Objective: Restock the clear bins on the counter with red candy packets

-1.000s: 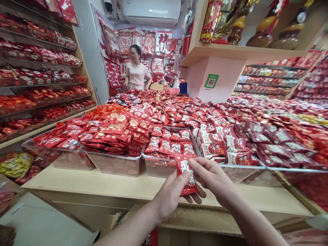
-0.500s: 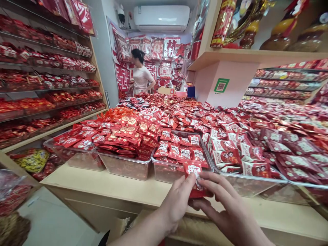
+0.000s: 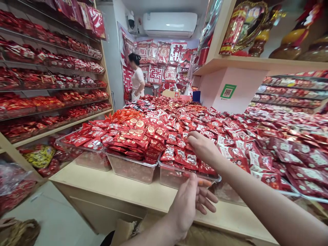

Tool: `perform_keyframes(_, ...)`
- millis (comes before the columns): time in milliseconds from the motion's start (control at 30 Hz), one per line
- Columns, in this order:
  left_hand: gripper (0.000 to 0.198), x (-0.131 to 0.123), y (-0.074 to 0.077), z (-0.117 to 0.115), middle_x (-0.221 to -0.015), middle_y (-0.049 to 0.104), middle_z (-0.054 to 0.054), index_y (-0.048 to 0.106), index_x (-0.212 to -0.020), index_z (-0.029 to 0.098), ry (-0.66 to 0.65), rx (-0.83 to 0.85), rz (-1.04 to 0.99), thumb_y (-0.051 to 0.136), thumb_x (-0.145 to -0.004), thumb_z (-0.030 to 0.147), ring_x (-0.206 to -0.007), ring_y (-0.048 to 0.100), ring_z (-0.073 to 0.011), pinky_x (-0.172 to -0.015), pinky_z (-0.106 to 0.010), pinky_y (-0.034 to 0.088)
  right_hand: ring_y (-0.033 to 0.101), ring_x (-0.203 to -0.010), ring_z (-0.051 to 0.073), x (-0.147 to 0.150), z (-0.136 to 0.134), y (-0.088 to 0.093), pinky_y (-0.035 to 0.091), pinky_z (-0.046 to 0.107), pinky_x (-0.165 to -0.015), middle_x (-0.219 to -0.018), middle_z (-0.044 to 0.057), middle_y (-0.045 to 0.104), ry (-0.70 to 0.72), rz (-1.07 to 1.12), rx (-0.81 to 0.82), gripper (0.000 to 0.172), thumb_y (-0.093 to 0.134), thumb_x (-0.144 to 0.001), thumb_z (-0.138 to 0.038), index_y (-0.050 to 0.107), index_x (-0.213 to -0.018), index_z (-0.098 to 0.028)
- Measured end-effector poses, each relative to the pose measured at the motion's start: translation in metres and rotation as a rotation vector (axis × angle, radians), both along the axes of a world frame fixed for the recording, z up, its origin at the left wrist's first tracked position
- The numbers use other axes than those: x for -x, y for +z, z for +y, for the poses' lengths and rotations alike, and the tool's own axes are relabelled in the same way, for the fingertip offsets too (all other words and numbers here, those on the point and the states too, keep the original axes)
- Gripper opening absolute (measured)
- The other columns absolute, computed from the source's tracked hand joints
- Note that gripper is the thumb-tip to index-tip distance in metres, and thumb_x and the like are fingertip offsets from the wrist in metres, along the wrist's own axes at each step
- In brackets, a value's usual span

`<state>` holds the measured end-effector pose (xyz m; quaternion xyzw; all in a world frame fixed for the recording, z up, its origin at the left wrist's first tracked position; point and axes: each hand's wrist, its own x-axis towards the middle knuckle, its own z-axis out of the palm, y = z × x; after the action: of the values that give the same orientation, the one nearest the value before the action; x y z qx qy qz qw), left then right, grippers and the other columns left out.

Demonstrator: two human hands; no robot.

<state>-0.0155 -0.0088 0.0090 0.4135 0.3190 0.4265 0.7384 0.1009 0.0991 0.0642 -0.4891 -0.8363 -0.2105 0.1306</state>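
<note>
My right hand [image 3: 203, 147] reaches over a clear plastic bin [image 3: 169, 175] filled with small red packets [image 3: 180, 157] that carry white print and cartoon figures. Its fingers are curled together at the packets toward the back of that bin; whether one is pinched in them is hidden. Below and in front of the bin, my left hand [image 3: 188, 201] is held in the air. The fingers of that hand are loosely spread, the thumb points up, and nothing lies in the palm.
More clear bins heaped with red packets line the pale counter [image 3: 84, 177] on both sides. Stocked shelves [image 3: 51, 85] stand at left. A wooden shelf [image 3: 256, 63] with ornaments overhangs the right. A person [image 3: 137, 77] stands at the back.
Half a second ago both hands held one red packet near the counter's front. My right hand has moved forward into the bin; my left hand has let go. The person behind has turned and shifted.
</note>
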Motion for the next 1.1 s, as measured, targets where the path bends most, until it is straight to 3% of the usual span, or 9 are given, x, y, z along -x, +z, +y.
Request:
perform_keyframes(167, 0.065, -0.006, -0.008, -0.002, -0.067, 0.061, -0.007, 0.054, -0.084, 0.011, -0.071, -0.039, 0.046, 0.037, -0.069, 0.071, -0.048, 0.052, -0.0117, -0.046, -0.022, 0.029, 0.055, -0.080, 0.018, 0.009, 0.029, -0.008, 0.038, 0.024, -0.061, -0.096, 0.009, 0.057, -0.032, -0.107, 0.030, 0.012, 0.044, -0.084, -0.012, 0.054, -0.084, -0.016)
perform_keyframes(633, 0.057, -0.007, -0.008, -0.008, -0.066, 0.057, -0.006, 0.056, -0.080, 0.013, -0.206, -0.117, 0.126, 0.032, -0.077, 0.064, -0.049, 0.049, -0.0106, -0.049, -0.022, 0.031, 0.055, -0.075, 0.021, -0.016, 0.024, -0.013, 0.037, 0.028, -0.059, -0.083, 0.009, 0.058, -0.109, -0.189, 0.101, 0.018, 0.041, -0.084, -0.010, 0.057, -0.078, -0.014)
perform_keyframes(833, 0.053, -0.007, -0.007, -0.012, -0.066, 0.056, -0.005, 0.056, -0.080, 0.012, -0.253, -0.162, 0.182, 0.037, -0.077, 0.060, -0.051, 0.047, -0.0101, -0.053, -0.023, 0.034, 0.057, -0.076, 0.020, -0.016, 0.029, -0.011, 0.039, 0.026, -0.062, -0.081, 0.009, 0.060, -0.132, -0.127, 0.168, 0.022, 0.041, -0.075, -0.002, 0.059, -0.074, -0.014)
perform_keyframes(933, 0.049, -0.006, -0.006, -0.012, -0.066, 0.056, -0.005, 0.056, -0.080, 0.011, -0.242, -0.163, 0.198, 0.039, -0.078, 0.058, -0.051, 0.048, -0.0102, -0.053, -0.023, 0.035, 0.056, -0.082, 0.021, -0.013, 0.012, 0.002, 0.040, 0.027, -0.068, -0.085, 0.011, 0.060, -0.150, -0.078, 0.164, 0.018, 0.043, -0.075, -0.006, 0.059, -0.075, -0.014)
perform_keyframes(1033, 0.041, -0.004, -0.005, -0.008, -0.062, 0.053, -0.002, 0.054, -0.079, 0.012, -0.146, -0.163, 0.209, 0.041, -0.081, 0.051, -0.050, 0.046, -0.0087, -0.050, -0.021, 0.033, 0.056, -0.083, 0.022, -0.019, -0.037, 0.015, 0.042, 0.030, -0.068, -0.090, 0.010, 0.060, -0.155, 0.058, 0.171, 0.017, 0.044, -0.081, -0.022, 0.059, -0.085, -0.017)
perform_keyframes(1067, 0.037, -0.003, -0.005, -0.006, -0.060, 0.051, 0.000, 0.053, -0.078, 0.013, -0.101, -0.159, 0.205, 0.041, -0.081, 0.048, -0.048, 0.045, -0.0079, -0.049, -0.021, 0.032, 0.057, -0.078, 0.021, -0.023, -0.059, 0.015, 0.043, 0.031, -0.066, -0.087, 0.009, 0.061, -0.145, 0.189, 0.241, 0.017, 0.045, -0.082, -0.028, 0.060, -0.084, -0.020)
perform_keyframes(1100, 0.034, -0.002, -0.005, -0.005, -0.058, 0.049, 0.001, 0.053, -0.078, 0.013, -0.058, -0.155, 0.194, 0.042, -0.082, 0.045, -0.047, 0.043, -0.0073, -0.047, -0.020, 0.032, 0.057, -0.071, 0.020, -0.027, -0.082, 0.014, 0.043, 0.030, -0.061, -0.080, 0.006, 0.062, -0.112, 0.328, 0.413, 0.017, 0.046, -0.081, -0.032, 0.061, -0.079, -0.024)
